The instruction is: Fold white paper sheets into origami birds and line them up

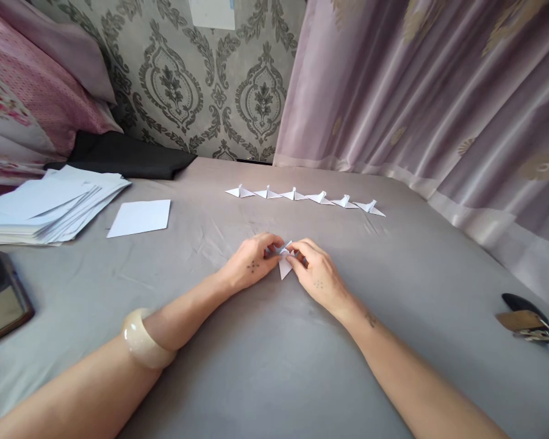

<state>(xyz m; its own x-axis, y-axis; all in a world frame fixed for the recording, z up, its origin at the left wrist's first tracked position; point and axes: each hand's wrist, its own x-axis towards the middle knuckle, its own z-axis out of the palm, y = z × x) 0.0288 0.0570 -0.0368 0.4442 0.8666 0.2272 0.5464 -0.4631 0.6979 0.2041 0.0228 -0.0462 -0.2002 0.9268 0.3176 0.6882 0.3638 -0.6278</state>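
Observation:
Between my two hands is a small folded piece of white paper (284,268), its pointed end turned down toward me. My left hand (255,259) pinches its left side with thumb and fingers. From the right, my right hand (315,268) grips it the same way, thumb at the front. Fingers cover much of the paper's upper part. Beyond the hands, several white folded paper birds (294,194) stand in a row, their wings spread and nearly touching.
A stack of white paper (50,207) lies at the left, with a single white sheet (139,218) beside it. A phone (2,299) rests nearer me. Black cloth (128,155) lies behind the stack. Keys (531,323) sit at the far right, below the curtain (416,91).

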